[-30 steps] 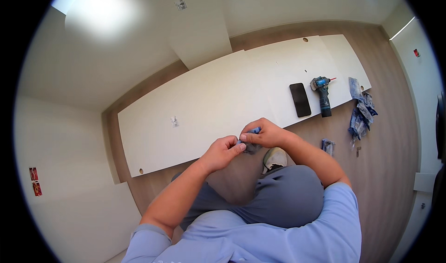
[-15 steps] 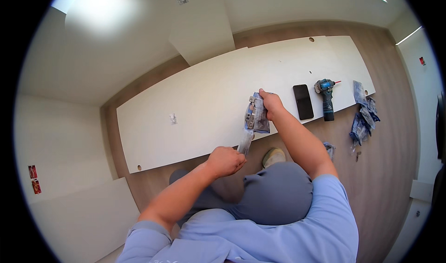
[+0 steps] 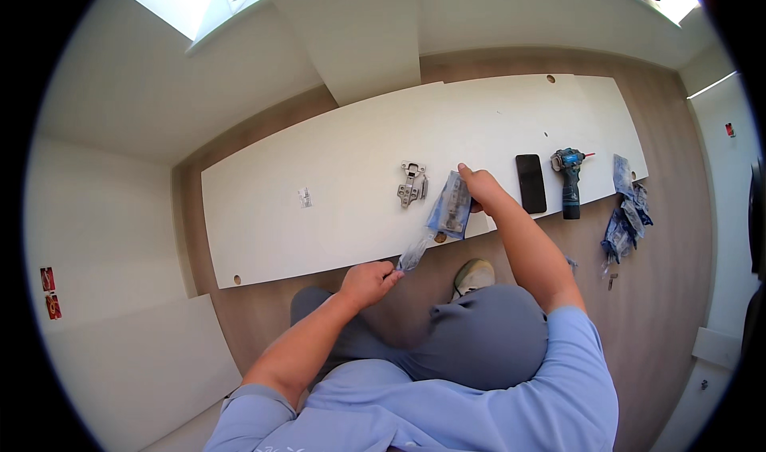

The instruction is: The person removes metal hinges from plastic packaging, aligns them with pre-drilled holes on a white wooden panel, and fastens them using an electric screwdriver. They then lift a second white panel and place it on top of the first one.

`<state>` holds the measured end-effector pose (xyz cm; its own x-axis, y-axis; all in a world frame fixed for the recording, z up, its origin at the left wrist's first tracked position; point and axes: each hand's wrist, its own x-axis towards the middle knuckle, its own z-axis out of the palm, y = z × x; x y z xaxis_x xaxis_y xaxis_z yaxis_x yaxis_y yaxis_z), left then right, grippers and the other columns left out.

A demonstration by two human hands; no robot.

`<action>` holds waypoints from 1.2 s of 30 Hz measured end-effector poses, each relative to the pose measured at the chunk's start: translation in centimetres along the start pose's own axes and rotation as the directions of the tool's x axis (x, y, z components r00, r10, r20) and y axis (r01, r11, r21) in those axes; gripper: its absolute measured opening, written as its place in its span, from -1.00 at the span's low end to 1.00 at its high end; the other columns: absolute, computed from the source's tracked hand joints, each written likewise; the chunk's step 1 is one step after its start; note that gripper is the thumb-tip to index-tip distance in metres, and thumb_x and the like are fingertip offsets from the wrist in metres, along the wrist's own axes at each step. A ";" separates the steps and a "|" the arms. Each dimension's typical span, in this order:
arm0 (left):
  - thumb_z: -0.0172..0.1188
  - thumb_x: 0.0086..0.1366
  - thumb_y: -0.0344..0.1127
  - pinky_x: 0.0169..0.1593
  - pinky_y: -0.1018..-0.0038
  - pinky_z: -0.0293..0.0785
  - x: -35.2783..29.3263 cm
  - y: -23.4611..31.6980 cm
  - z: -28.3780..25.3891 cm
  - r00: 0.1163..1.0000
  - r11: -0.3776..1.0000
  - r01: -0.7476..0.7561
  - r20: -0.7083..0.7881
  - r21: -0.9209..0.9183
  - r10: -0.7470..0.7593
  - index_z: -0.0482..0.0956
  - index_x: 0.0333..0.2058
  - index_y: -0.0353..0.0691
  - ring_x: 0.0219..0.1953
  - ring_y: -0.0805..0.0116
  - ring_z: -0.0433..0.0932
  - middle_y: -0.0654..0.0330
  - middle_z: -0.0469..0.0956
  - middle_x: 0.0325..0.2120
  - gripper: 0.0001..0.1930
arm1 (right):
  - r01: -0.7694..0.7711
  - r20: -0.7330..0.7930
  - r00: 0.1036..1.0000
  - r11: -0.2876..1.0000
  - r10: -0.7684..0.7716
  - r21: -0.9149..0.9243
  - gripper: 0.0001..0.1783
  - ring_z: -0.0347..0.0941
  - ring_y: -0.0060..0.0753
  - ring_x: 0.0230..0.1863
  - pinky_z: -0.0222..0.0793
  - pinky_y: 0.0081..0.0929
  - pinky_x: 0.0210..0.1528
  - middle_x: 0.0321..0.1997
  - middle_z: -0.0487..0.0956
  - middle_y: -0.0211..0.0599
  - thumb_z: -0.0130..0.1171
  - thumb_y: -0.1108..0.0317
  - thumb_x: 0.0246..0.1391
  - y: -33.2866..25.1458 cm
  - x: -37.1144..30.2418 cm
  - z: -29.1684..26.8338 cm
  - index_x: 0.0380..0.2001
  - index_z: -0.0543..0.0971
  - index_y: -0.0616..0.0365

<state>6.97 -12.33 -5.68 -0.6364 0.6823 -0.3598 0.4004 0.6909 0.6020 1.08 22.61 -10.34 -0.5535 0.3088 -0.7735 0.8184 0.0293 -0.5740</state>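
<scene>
A bare metal cabinet hinge (image 3: 411, 185) lies on the white board (image 3: 343, 157), a little left of my right hand (image 3: 480, 189). That hand is closed on a blue and clear plastic packet (image 3: 451, 205) with metal hardware visible inside. My left hand (image 3: 370, 283), nearer me past the board's front edge, pinches the end of a crumpled clear plastic bag (image 3: 412, 254). The bag's upper end meets the packet's lower edge; whether they are one piece I cannot tell.
Right of my right hand, a black phone (image 3: 530, 183) and a cordless drill (image 3: 569, 182) with a red-tipped bit lie on the board. Several blue plastic packets (image 3: 626, 217) hang over its right edge. My shoe (image 3: 474, 278) is on the wooden floor (image 3: 638, 308) near the front edge.
The metal hinge, earlier against the packet by my right hand, now rests apart on the board. The packet has turned more into view, and my left hand has drawn slightly left with the clear bag.
</scene>
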 end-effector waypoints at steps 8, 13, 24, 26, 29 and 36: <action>0.10 0.43 0.11 -0.30 0.15 0.49 2.5 -0.4 2.1 0.995 0.969 0.098 0.028 -0.226 -0.094 0.57 -0.43 -0.17 -0.41 -0.05 0.58 0.04 0.59 -0.52 -0.55 | -0.131 0.037 0.991 0.863 0.129 0.487 -0.46 0.42 -0.47 -0.55 0.30 -0.38 -0.56 -0.49 0.56 -0.44 0.07 -0.20 0.31 8.8 -2.2 -8.1 -0.35 0.61 0.10; 0.18 0.40 0.05 -0.34 0.23 0.48 6.4 -0.4 1.4 0.969 0.946 0.203 -0.088 -0.254 -0.232 0.59 -0.35 -0.17 -0.45 0.04 0.60 0.08 0.60 -0.56 -0.63 | 0.006 -0.033 0.999 0.998 -0.004 0.056 -0.44 0.46 -0.36 -0.48 0.42 -0.26 -0.36 -0.48 0.60 -0.34 0.20 -0.11 0.23 7.0 -5.1 -9.4 -0.33 0.66 0.29; 0.14 0.38 -0.07 -0.19 0.15 0.60 17.1 0.3 -1.9 0.968 0.963 0.167 -0.221 0.209 -0.120 0.26 0.30 -0.08 -0.24 0.06 0.69 0.07 0.69 -0.26 -0.42 | -0.065 -0.341 0.846 0.554 -0.411 -0.830 -0.57 0.55 0.00 0.07 0.48 -0.15 0.10 0.01 0.62 -0.09 0.37 0.15 0.01 18.6 -12.6 -16.4 -0.09 0.61 0.14; 0.12 0.39 -0.07 -0.18 0.14 0.61 18.1 -0.6 -1.1 0.976 0.949 0.177 -0.170 0.261 -0.136 0.27 0.30 -0.08 -0.24 0.06 0.69 0.07 0.69 -0.26 -0.44 | 0.285 -0.150 0.732 0.499 -0.665 -0.818 -0.64 0.52 -0.04 0.12 0.46 -0.18 0.13 0.05 0.59 -0.17 0.31 0.29 0.03 16.6 -11.7 -14.1 -0.06 0.60 0.09; 0.08 0.38 -0.08 -0.18 0.13 0.61 18.7 -0.7 -0.7 0.971 0.945 0.226 -0.131 0.236 -0.199 0.29 0.28 -0.08 -0.26 0.04 0.69 0.05 0.69 -0.27 -0.46 | 0.530 0.037 0.531 0.298 -0.846 -0.794 -0.63 0.49 -0.12 0.15 0.44 -0.18 0.14 0.09 0.58 -0.25 0.21 0.44 0.05 13.1 -8.4 -9.3 -0.02 0.59 0.04; 0.13 0.31 -0.12 -0.19 0.10 0.58 10.0 -6.4 -3.0 0.896 0.932 0.361 -0.271 -0.018 -0.352 0.35 0.23 -0.07 -0.29 -0.03 0.68 0.03 0.69 -0.33 -0.47 | 0.522 0.322 0.598 0.053 -0.734 -0.851 -0.54 0.45 -0.26 0.21 0.39 -0.25 0.17 0.10 0.59 -0.32 0.10 0.47 0.10 8.1 -3.4 -3.8 0.10 0.54 -0.03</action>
<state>-3.94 -10.59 -10.99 -0.8898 0.3029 -0.3414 0.1314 0.8864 0.4439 10.17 25.45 -11.32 -0.9815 -0.1425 -0.1279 -0.1144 0.9720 -0.2051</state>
